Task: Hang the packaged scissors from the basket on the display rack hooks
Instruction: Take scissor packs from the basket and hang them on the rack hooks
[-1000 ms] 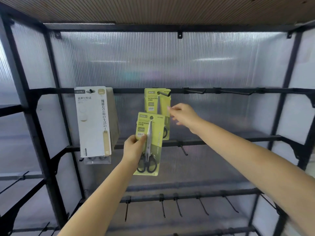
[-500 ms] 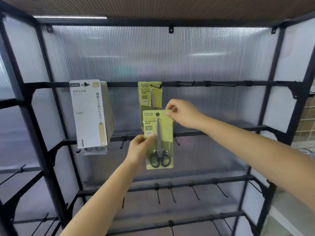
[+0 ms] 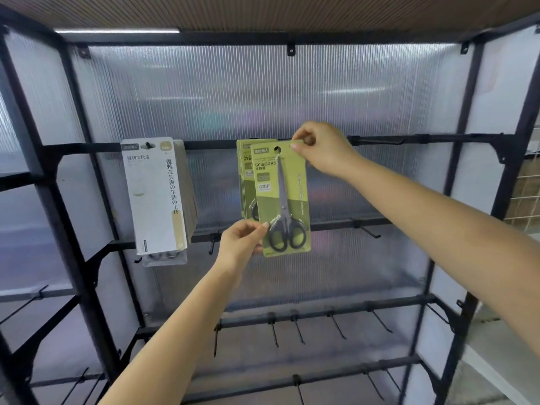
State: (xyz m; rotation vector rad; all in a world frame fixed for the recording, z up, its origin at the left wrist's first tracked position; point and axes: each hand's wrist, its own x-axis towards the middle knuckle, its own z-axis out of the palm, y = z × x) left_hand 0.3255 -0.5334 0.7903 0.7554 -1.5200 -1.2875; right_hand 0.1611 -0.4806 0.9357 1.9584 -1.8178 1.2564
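Note:
A green card pack with black-handled scissors (image 3: 282, 200) is held up against the top rail of the black display rack (image 3: 210, 145). My left hand (image 3: 241, 244) pinches its lower left corner. My right hand (image 3: 320, 149) pinches its upper right corner, next to the round hang hole. Right behind it, other green scissors packs (image 3: 245, 182) hang from a hook on the same rail; the hook itself is hidden by the cards. The basket is out of view.
White packs (image 3: 155, 194) with dark lettering hang at the left of the top rail. Bare black hooks (image 3: 366, 230) stick out from the middle rail and several more from the lower rails (image 3: 336, 325). Ribbed translucent panels back the rack.
Both hands have lifted the scissors pack from in front of the middle rail up to the top rail, over the hanging green packs. My right hand has taken hold of its top corner.

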